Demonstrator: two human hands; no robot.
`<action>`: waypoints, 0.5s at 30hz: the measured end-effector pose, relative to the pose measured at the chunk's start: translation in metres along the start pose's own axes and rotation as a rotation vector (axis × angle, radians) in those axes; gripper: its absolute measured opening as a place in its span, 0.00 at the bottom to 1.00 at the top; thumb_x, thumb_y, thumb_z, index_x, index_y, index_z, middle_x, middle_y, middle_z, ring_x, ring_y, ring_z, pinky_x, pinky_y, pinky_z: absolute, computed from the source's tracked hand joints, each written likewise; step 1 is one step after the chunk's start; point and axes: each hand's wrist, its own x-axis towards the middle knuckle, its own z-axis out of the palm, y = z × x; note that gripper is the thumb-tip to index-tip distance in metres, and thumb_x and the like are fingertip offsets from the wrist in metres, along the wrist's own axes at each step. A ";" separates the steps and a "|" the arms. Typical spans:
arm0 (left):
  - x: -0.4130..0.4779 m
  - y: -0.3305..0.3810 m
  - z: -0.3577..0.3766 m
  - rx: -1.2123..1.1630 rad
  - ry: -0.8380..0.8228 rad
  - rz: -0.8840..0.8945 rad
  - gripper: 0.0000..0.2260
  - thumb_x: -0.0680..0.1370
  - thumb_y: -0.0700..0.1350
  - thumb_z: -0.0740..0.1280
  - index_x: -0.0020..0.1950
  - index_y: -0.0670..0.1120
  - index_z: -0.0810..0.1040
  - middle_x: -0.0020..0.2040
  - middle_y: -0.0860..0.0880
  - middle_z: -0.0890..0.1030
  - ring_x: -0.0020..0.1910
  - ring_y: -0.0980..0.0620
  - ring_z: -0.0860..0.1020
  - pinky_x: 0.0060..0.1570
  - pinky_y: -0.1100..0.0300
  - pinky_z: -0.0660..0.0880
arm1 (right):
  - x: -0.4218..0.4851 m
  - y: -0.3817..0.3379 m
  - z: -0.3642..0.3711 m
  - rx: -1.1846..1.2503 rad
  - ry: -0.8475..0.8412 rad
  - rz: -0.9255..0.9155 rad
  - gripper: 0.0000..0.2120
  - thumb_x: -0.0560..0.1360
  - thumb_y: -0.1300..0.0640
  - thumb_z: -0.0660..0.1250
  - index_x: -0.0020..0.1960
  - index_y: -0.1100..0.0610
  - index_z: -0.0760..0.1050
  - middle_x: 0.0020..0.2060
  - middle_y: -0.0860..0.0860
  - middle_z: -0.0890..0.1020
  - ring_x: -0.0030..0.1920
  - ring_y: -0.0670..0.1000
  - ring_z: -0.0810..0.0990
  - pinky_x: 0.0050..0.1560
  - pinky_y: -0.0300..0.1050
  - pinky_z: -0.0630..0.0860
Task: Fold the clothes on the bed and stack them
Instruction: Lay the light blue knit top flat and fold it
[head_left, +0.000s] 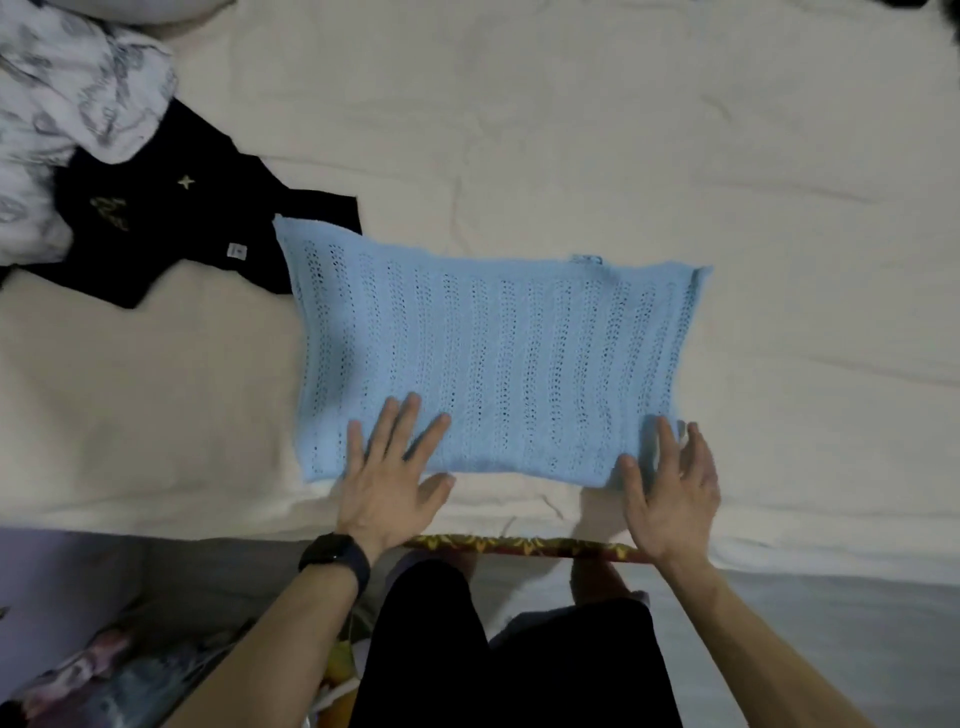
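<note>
Black garment (171, 228), patterned white cloth (67, 104) upper left; blue knit (498, 353), long axis left–right, under my left grip (392, 483) and right grip (670, 493), fingers straight.

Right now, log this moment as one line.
left hand: flat on blue knit top | right hand: open at its near-right corner | waiting: black garment, white printed garment

Head-worn view, looking steeply down, close over bed (571, 130)
</note>
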 end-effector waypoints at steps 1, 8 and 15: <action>0.004 0.024 0.000 0.002 0.010 0.089 0.36 0.78 0.67 0.56 0.83 0.58 0.47 0.83 0.49 0.43 0.82 0.45 0.45 0.76 0.35 0.46 | 0.002 0.003 -0.003 0.161 0.008 0.110 0.33 0.78 0.37 0.59 0.78 0.51 0.62 0.75 0.61 0.65 0.73 0.59 0.64 0.70 0.61 0.66; 0.050 0.202 0.004 0.172 0.077 0.424 0.31 0.78 0.58 0.66 0.78 0.51 0.65 0.75 0.49 0.70 0.72 0.47 0.70 0.68 0.48 0.68 | 0.022 0.039 -0.024 1.002 -0.344 0.569 0.10 0.77 0.53 0.74 0.47 0.58 0.76 0.39 0.51 0.79 0.34 0.47 0.79 0.37 0.43 0.76; 0.062 0.266 0.012 0.082 0.108 0.271 0.17 0.75 0.50 0.72 0.63 0.51 0.80 0.53 0.50 0.82 0.52 0.45 0.79 0.48 0.51 0.76 | 0.043 0.082 -0.041 1.018 -0.499 0.406 0.10 0.74 0.53 0.77 0.49 0.58 0.80 0.36 0.48 0.84 0.37 0.46 0.82 0.40 0.40 0.78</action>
